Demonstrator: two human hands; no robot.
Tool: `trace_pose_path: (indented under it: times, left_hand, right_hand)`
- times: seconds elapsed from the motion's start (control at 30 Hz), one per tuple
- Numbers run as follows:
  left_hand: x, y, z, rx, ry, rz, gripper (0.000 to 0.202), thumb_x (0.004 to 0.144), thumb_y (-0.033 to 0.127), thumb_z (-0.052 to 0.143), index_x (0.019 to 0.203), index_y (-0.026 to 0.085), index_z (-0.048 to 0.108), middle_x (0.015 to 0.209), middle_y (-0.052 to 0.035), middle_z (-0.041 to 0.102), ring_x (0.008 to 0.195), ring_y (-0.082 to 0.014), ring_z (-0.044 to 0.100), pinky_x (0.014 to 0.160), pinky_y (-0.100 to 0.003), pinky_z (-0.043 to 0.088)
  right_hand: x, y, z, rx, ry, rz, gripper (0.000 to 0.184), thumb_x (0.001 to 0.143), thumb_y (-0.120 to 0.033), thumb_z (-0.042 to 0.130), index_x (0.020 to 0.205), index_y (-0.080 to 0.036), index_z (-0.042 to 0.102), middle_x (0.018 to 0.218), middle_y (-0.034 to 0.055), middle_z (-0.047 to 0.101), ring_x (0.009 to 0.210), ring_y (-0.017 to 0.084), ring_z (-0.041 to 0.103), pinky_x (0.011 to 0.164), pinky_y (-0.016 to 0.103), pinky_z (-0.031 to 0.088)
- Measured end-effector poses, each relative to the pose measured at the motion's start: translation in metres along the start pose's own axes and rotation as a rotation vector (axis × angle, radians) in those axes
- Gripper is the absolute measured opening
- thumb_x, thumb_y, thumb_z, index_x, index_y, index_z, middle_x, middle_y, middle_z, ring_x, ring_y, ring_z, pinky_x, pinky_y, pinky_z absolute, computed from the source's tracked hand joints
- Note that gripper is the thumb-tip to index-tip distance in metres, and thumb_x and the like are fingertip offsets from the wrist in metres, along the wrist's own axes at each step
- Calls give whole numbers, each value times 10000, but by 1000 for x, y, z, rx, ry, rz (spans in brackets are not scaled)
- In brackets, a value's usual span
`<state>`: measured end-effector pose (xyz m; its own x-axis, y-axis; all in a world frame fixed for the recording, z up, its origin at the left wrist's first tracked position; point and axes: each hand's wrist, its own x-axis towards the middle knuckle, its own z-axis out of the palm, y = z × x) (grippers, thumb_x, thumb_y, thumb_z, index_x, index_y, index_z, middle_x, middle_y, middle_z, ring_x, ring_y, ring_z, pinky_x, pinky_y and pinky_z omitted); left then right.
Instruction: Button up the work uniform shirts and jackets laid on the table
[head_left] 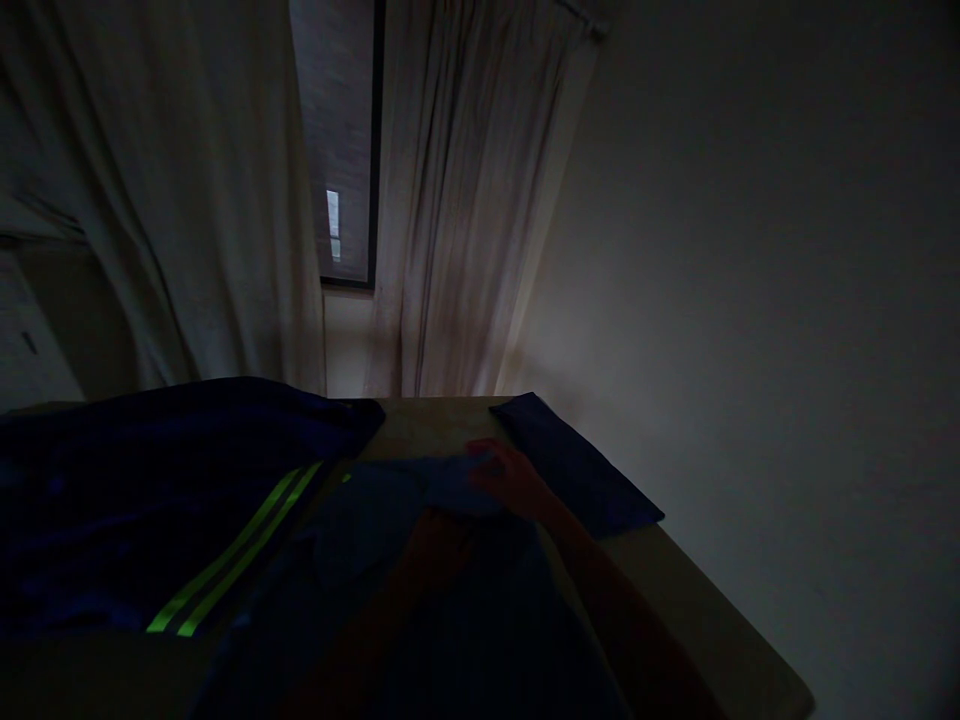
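A blue-grey cloth garment (480, 620) is spread on the table in front of me, dim and with a small yellow-green mark near its upper left. My left hand (441, 542) rests on the middle of it. Darkness hides how those fingers are held. Over the garment's far right edge is my right hand (506, 478), its fingers curved and apart from the thumb, with nothing visible held between them. To the left lies a navy garment (142, 500) with two yellow-green stripes. Just beyond my right hand, a flat dark blue folded cloth (585, 470) lies along the right side.
The light wooden table (705, 590) has a rounded near right corner. A pale wall (750, 350) runs close along its right side. Long curtains (465, 220) hang behind the far edge on both sides of a dark-framed window (345, 120).
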<state>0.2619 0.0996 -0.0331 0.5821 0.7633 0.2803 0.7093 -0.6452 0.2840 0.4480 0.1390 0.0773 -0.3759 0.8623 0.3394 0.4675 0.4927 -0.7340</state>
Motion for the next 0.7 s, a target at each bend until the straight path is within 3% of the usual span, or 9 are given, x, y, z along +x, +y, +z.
trace_pose_path:
  times: [0.07, 0.13, 0.2, 0.27, 0.37, 0.47, 0.63, 0.7]
  left_hand:
    - [-1, 1, -1, 19, -9, -27, 399, 1030, 432, 363, 1213, 291, 689, 1256, -78, 710, 1207, -271, 608, 1113, -518, 354]
    - [-3, 3, -3, 23, -12, -38, 411, 1032, 439, 351, 1140, 276, 713, 1197, -85, 726, 1169, -273, 624, 1084, -511, 376]
    - [-3, 4, -5, 22, -12, -38, 406, 1029, 434, 354, 1147, 273, 707, 1211, -89, 717, 1171, -279, 622, 1069, -516, 385]
    - [-3, 4, -6, 23, -15, -40, 402, 1024, 435, 362, 1147, 264, 705, 1199, -99, 718, 1149, -291, 631, 1051, -525, 397]
    - [-2, 3, -4, 21, -16, -43, 392, 1013, 428, 386, 1220, 255, 670, 1208, -107, 712, 1156, -302, 626, 1068, -536, 388]
    - [-2, 2, -4, -4, 17, -37, 423, 991, 364, 405, 1365, 264, 576, 1329, -99, 661, 1239, -297, 585, 1124, -526, 355]
    - [-5, 6, -18, -15, 74, -25, 496, 941, 240, 401, 1414, 320, 531, 1474, -30, 567, 1359, -260, 499, 1213, -449, 288]
    - [-6, 10, -26, 3, 111, -67, 496, 938, 211, 386, 1378, 361, 558, 1467, 11, 572, 1380, -245, 480, 1254, -444, 223]
  right_hand:
    - [-13, -1, -7, -87, 72, 9, 479, 897, -425, 657, 1347, -272, 595, 1241, 79, 687, 939, 212, 701, 821, 368, 585]
    - [-27, 11, -17, -207, 86, 49, 626, 803, -444, 764, 1367, -237, 588, 1291, 117, 664, 1103, 278, 658, 991, 442, 517]
    - [-43, 29, -20, -329, -16, 88, 887, 652, -467, 877, 1436, -219, 543, 1431, 156, 573, 1306, 353, 532, 1134, 496, 386]
    - [-61, 47, -13, -450, -143, 132, 982, 649, -488, 871, 1508, -234, 470, 1544, 162, 461, 1415, 371, 419, 1184, 506, 311]
    - [-82, 62, 5, -603, -170, 175, 735, 841, -400, 702, 1521, -260, 459, 1598, 133, 394, 1449, 335, 387, 1191, 485, 302]
    - [-83, 63, 15, -677, -76, 153, 564, 894, -360, 627, 1440, -239, 560, 1601, 132, 391, 1457, 339, 375, 1193, 500, 297]
    - [-41, 48, 22, -574, 160, 30, 446, 1020, -392, 434, 1398, -207, 583, 1497, 125, 531, 1388, 251, 474, 1185, 434, 338]
    - [-25, 47, 35, -599, 124, 46, 497, 1029, -416, 422, 1454, -181, 529, 1527, 136, 499, 1415, 254, 446, 1198, 433, 316]
